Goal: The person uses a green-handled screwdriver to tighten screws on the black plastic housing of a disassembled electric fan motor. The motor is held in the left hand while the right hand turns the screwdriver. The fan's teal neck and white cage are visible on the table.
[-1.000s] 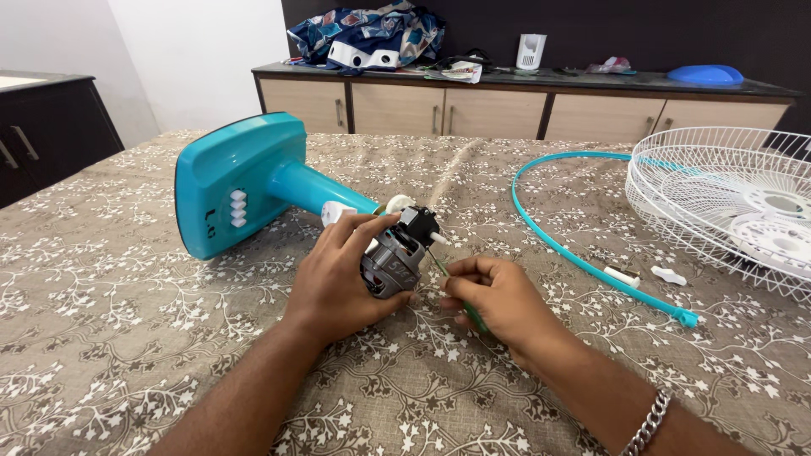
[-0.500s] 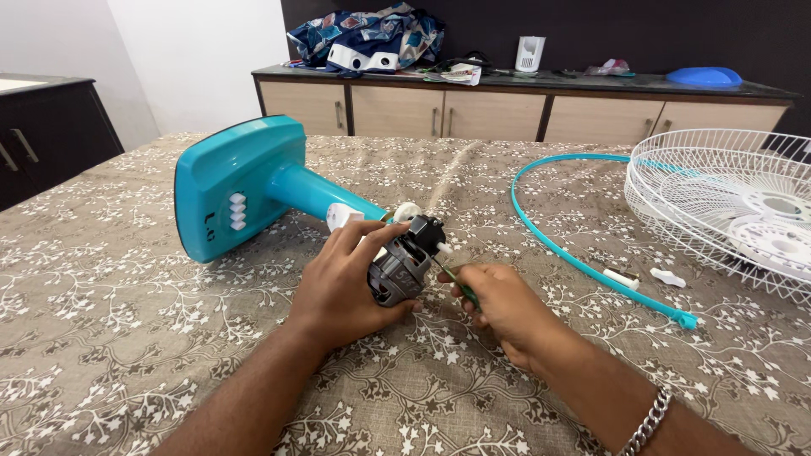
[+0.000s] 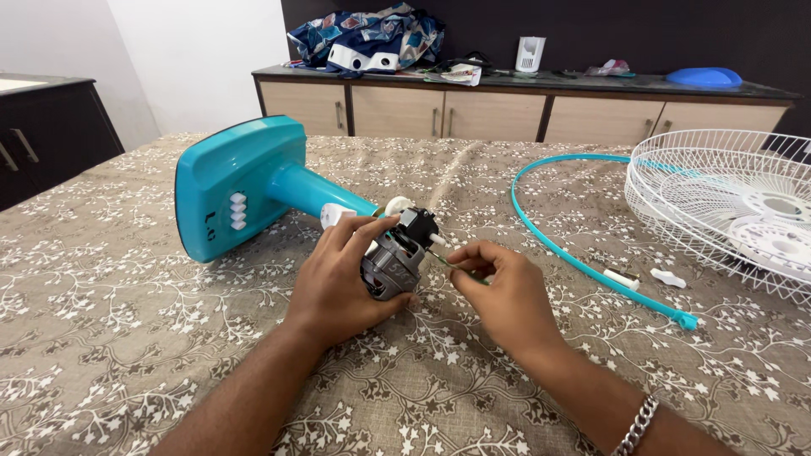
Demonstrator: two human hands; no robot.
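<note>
The thin green wire point(image 3: 441, 261) could snap or slip out if the right hand point(image 3: 507, 295) tugs too hard. That hand pinches the wire, fingers nearly closed. The left hand point(image 3: 338, 283) wraps around the grey fan motor point(image 3: 393, 266), between both hands on the bench point(image 3: 127, 338).

1. Two bare forearms enter from the lower edge of the frame, with no sleeves in view on either.
2. The left hand point(image 3: 338, 283) wears no ring, watch or glove.
3. The right hand point(image 3: 507, 295) is likewise bare of rings.
4. A silver chain-link bracelet point(image 3: 635, 426) circles the right wrist, at the lower right of the frame.
</note>
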